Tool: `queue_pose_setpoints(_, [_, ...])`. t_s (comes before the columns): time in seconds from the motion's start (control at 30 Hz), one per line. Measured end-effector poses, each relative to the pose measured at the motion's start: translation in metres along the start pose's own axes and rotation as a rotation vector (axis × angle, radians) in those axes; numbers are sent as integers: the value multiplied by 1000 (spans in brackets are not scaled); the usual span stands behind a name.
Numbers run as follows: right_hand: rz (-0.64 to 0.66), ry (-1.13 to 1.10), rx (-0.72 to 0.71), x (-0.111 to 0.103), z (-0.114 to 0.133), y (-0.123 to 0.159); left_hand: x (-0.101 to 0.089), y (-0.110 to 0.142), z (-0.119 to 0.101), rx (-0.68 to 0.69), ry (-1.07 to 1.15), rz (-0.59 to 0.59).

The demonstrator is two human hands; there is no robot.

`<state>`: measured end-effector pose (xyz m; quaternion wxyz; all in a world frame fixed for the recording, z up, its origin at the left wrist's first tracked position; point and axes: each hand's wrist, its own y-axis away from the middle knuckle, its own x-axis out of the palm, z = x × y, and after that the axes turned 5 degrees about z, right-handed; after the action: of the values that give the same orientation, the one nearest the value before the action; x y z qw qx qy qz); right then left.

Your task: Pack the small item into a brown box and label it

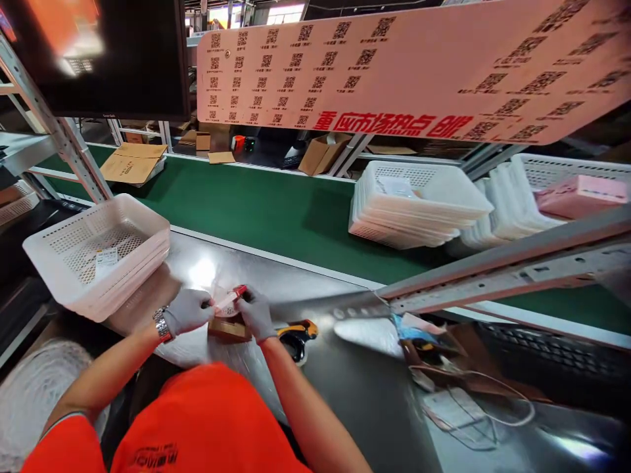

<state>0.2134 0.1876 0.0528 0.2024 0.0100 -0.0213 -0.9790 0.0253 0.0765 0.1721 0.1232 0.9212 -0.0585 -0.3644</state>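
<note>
Both hands wear grey gloves and meet over the metal table. A small red-and-white item (228, 300), perhaps a packet or strip, spans the space between them; its exact kind is unclear. My left hand (187, 310), with a watch at the wrist, pinches its left end. At its red right end, the fingers of my right hand (256, 314) are closed. Just beneath lies a small brown cardboard box (229, 330), on or beside clear plastic wrap (190, 348). A tape dispenser (296, 338) with a yellow-orange handle rests right of my right hand.
Stacked white baskets (148, 253) stand at left, a label inside. Beyond the table (355, 381) runs a green conveyor (276, 210) carrying more white baskets (419, 210). A metal post (517, 269) crosses at right, near a keyboard (557, 355) and cables. A pink code board (394, 72) hangs ahead.
</note>
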Motion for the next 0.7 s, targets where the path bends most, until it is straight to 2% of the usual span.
queue_pose_setpoints(0.1, [-59,-106,78,-8,-4,16,18,8,8,-69,8,-3])
queue_pose_setpoints(0.23, [-189,-146,132,-17,-10,33,34,18,6,-112,51,22])
queue_pose_setpoints(0.3, [-167,-58,42,-19,-14,42,45,17,3,-125,53,8])
queue_pose_setpoints(0.43, [63,262,-344,-28,-25,59,72,6,4,-170,149,-26])
queue_pose_setpoints(0.53, [179,373,-458,-36,-31,71,91,-3,6,-286,429,4])
queue_pose_setpoints(0.63, [229,348,-421,-41,-35,82,103,-8,6,-399,934,-3])
queue_pose_setpoints(0.7, [218,322,-380,-42,-38,88,107,-10,5,-410,1221,-1])
